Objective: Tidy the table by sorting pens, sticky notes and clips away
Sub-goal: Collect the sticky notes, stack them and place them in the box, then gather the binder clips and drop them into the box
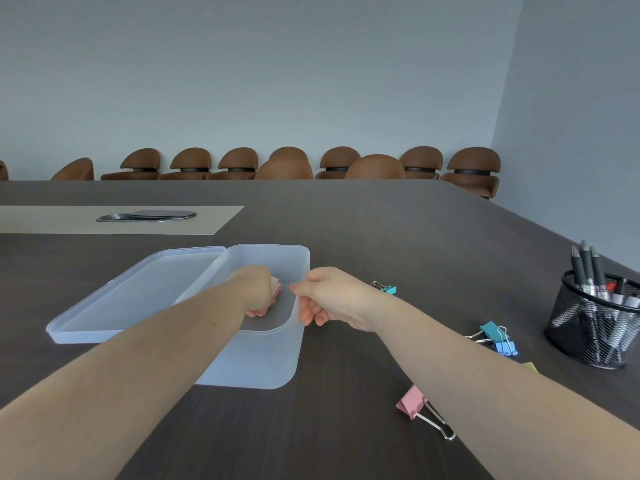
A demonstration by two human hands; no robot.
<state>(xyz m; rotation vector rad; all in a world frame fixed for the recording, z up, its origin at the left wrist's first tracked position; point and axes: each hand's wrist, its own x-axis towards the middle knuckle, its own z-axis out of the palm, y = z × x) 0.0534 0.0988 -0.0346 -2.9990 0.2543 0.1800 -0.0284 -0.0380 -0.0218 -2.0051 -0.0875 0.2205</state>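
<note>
A translucent plastic box (277, 362) sits open on the dark table, its lid (138, 296) lying flat to the left. My left hand (254, 289) is down inside the box, shut on a pink pad of sticky notes (275, 292). My right hand (323, 297) grips the box's right rim, thumb over the edge and fingers outside. On the table lie a pink binder clip (414, 405), a teal and a blue clip (497, 339) side by side, and a small teal clip (388, 288). A yellow sticky note (530, 367) peeks out beside my right forearm.
A black mesh cup (588, 327) holding several pens stands at the right. A beige inlay with a grey metal cover plate (147, 215) lies at the back left. Brown chairs (287, 164) line the far table edge.
</note>
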